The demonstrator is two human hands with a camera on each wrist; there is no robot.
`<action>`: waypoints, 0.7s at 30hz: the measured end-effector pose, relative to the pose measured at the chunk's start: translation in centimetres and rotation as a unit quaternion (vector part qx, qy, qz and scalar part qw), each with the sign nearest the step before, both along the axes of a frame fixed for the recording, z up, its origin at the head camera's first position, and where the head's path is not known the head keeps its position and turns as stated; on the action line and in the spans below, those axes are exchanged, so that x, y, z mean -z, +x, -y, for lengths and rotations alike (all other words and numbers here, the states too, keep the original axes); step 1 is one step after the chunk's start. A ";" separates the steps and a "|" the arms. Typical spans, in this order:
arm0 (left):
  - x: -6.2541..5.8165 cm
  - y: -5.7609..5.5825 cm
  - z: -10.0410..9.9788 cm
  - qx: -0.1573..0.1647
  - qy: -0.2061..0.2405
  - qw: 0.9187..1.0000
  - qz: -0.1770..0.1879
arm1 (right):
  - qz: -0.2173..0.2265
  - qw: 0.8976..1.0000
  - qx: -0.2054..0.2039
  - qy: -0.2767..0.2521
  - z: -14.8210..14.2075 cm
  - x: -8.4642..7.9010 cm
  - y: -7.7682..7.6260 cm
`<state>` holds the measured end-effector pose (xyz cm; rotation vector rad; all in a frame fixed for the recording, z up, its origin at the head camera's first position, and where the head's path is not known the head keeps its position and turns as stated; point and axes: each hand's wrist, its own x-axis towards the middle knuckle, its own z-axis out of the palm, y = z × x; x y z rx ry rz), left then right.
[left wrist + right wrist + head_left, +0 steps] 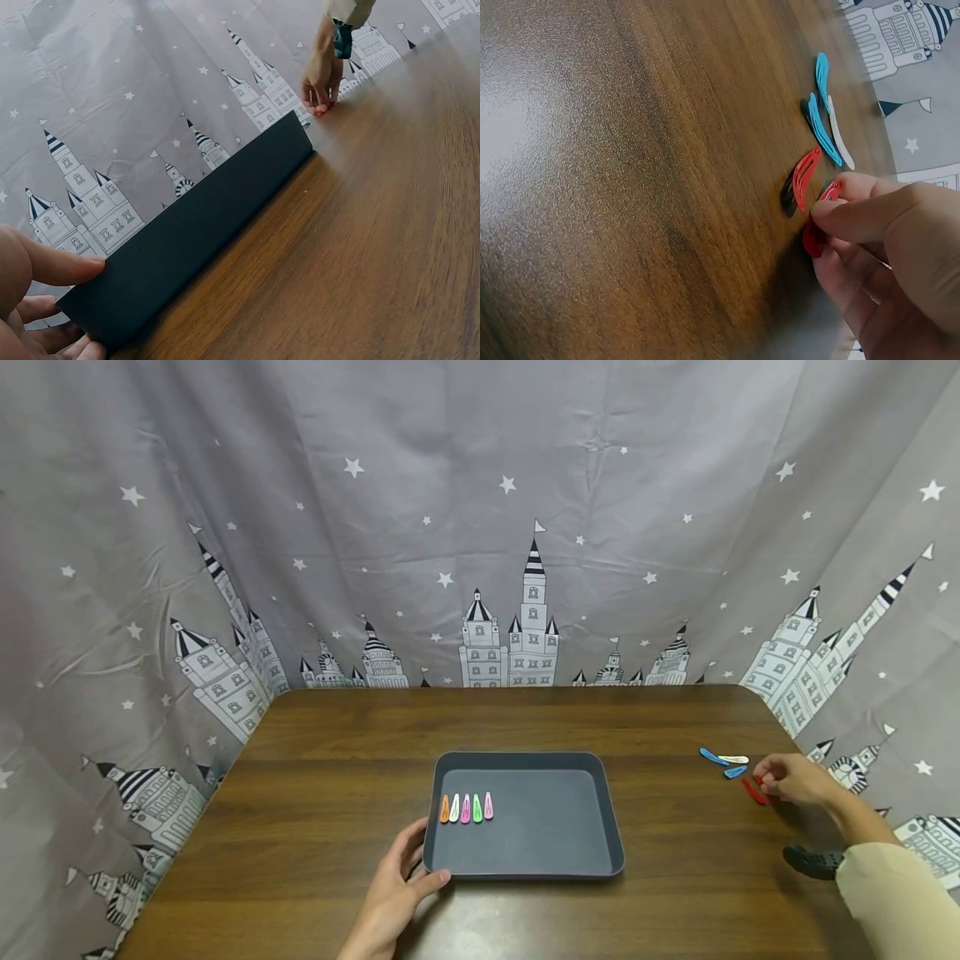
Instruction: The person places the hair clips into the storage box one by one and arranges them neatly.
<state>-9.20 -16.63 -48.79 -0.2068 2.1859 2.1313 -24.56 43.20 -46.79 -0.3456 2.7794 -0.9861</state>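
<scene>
My left hand (399, 878) holds the near left corner of a dark grey tray (547, 827), thumb on the rim. Inside the tray's left part, several snap hair clips stand in a row: an orange clip (445, 809), a white one, a green one and pinks. At the table's right side my right hand (801, 779) pinches a red hair clip (814, 240) between thumb and fingers. Another red hair clip (805, 177) lies beside its fingertips. Just beyond are two blue hair clips (823, 129) and a white hair clip (838, 135), close together.
The wooden table (330, 777) runs out to both sides of the tray. Behind it hangs a grey curtain (390, 543) printed with castles and stars. A dark band (813, 862) shows at the right wrist, by the pale sleeve (896, 893).
</scene>
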 end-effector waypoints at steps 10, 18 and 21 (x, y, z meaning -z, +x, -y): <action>0.0 0.1 0.0 0.004 0.004 1.000 -0.003 | 0.009 0.999 0.034 -0.012 0.0 0.3 0.5; 0.0 0.0 0.0 0.004 0.006 1.000 -0.003 | 0.028 0.998 0.037 -0.051 0.6 -0.6 0.0; 0.0 0.1 0.1 0.005 0.008 1.000 -0.006 | 0.041 0.995 0.033 -0.087 1.3 -0.9 -0.4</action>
